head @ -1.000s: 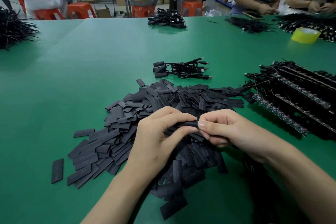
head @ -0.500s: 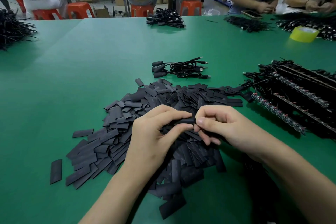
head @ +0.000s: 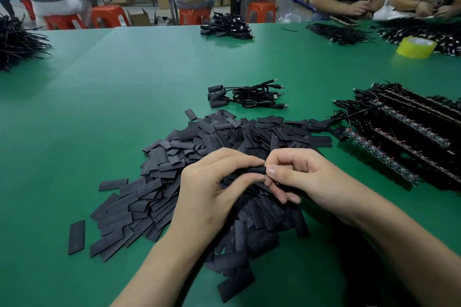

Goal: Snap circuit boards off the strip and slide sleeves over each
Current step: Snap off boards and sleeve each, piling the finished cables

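**While Two Hands Held One Sleeve**

While the big green table (head: 124,77) lay wide under everything, a bushy heap of thin black wires (head: 17,40) sat at its far left edge. Closer in, one flat black sleeve piece (head: 76,237) lay alone. It was just beside a big heap of flat black sleeves (head: 174,157) that spread across the middle of the table.

The left hand (head: 212,194) was over the near side of that heap. Its thumb and first finger were curled and pinched a short black tube sleeve (head: 252,171). The sleeve lay sideways, held up a little above the heap. The right hand (head: 306,177) met it at the sleeve's right end. Its fingers were curled tight, and its thumb and first finger pinched something small and dark right at the mouth of the sleeve. What they pinched was too hidden to tell. The fingertips of the two hands were right next to each other.

Behind the heap, a small bunch of black cables with plugs and fat sleeved ends (head: 247,96) lay on the table, apart from the heap. To the right, long strips of small circuit boards with red and black wires (head: 381,157) lay side by side, slanting away. Their near left end was close to the heap's right edge. Far back on the right, a yellow roll of tape (head: 416,47) lay flat on the table.
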